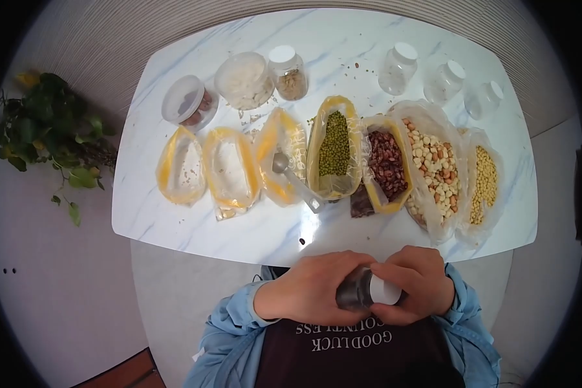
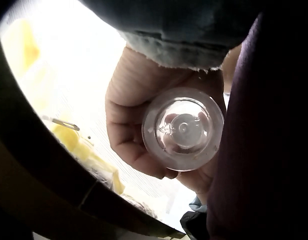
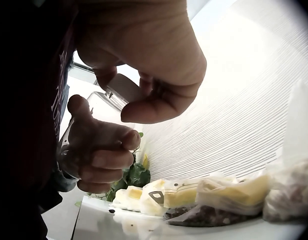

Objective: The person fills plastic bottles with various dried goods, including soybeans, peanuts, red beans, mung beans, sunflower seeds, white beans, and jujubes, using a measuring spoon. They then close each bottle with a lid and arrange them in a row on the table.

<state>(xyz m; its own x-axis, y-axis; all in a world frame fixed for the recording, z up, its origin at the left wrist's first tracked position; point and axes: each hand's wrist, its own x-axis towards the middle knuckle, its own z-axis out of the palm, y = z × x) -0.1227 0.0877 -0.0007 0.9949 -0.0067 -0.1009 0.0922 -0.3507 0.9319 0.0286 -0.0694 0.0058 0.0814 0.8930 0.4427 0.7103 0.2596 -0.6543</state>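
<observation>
My left hand point(image 1: 313, 284) grips a clear plastic jar point(image 1: 354, 292), held tilted in front of my chest. Its round see-through base point(image 2: 184, 127) faces the left wrist camera, with the fingers wrapped round the side. At the jar's mouth, my right hand point(image 1: 423, 281) holds the white lid point(image 1: 385, 291) between thumb and fingers. The right wrist view shows that lid point(image 3: 125, 90) on the jar's top end. Beyond the hands, nearest on the table, stand an open bag of green beans point(image 1: 334, 145) and a bag of dark red beans point(image 1: 387, 165).
A scoop point(image 1: 297, 181) lies across a yellow-rimmed bag point(image 1: 275, 145). Bags of mixed nuts point(image 1: 433, 168) and yellow beans point(image 1: 484, 184) stand right. Behind are a filled jar point(image 1: 289, 81), tubs point(image 1: 244, 81) and clear lidded jars point(image 1: 398, 71). A black speck point(image 1: 302, 241) lies near the table edge.
</observation>
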